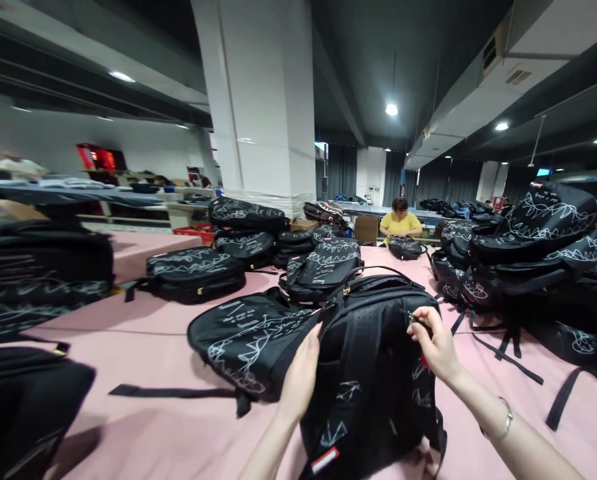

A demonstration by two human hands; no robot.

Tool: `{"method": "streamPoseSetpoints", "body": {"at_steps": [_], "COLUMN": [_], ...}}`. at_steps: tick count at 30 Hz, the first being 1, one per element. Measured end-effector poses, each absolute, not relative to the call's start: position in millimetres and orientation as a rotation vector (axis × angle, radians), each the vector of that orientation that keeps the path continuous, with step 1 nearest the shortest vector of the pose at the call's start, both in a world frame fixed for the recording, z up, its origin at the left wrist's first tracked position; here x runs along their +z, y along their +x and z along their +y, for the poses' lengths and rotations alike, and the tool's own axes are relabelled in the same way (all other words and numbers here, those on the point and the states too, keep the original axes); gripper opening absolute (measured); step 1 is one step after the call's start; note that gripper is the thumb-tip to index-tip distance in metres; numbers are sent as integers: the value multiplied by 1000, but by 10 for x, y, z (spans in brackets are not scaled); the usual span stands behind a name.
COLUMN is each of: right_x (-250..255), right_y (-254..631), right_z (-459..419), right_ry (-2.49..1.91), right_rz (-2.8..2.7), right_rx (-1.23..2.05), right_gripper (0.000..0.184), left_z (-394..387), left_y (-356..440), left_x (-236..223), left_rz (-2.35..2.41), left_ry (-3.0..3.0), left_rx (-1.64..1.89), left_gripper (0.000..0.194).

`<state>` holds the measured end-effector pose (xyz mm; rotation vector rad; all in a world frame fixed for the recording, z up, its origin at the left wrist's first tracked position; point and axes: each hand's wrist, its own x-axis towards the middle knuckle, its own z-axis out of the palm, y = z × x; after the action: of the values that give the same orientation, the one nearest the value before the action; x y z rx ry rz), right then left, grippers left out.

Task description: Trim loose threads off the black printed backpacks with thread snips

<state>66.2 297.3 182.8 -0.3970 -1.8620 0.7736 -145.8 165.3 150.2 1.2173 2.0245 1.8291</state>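
The black, white-scrawled backpack (378, 373) stands on the pink counter (148, 430), contents hidden, my left fingers (310, 350) extended flat against its side, my right fingers (425, 315) pinching a small dark item (410, 316) near its top.

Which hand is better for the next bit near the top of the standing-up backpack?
Probably the right hand: it pinches something small near the top of the standing backpack. The left hand lies against the side, lower down, and seems to be steadying it.
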Motion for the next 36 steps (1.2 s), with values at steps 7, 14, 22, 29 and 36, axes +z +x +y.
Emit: {"method": "streamPoseSetpoints", "body": {"at_steps": [7,14,22,29,36], "right_x": [1843,1981,1951,1912,1895], "right_y": [801,1214,1354,1346,1394], "right_z": [3565,3656,3437,3281,3263], "right_ry": [-407,-557,-582,-598,-596], "right_rz": [-1424,-1334,-1415,-1476,-1464], "right_rx": [1068,1027,846,700,736], "right_gripper": [30,35,27,23,21], "left_z": [1445,1614,1914,2103,2060], "left_y": [-439,-281,-450,-444,-526], "left_x": [1140,1481,1880,2083,2090], "left_rz": [2296,1977,1946,1962,1792], "left_ry": [2092,2377,2234,2416,2140], "left_rx": [1580,1661,1828,1706,1978], "left_gripper": [62,33,15,25,18]}}
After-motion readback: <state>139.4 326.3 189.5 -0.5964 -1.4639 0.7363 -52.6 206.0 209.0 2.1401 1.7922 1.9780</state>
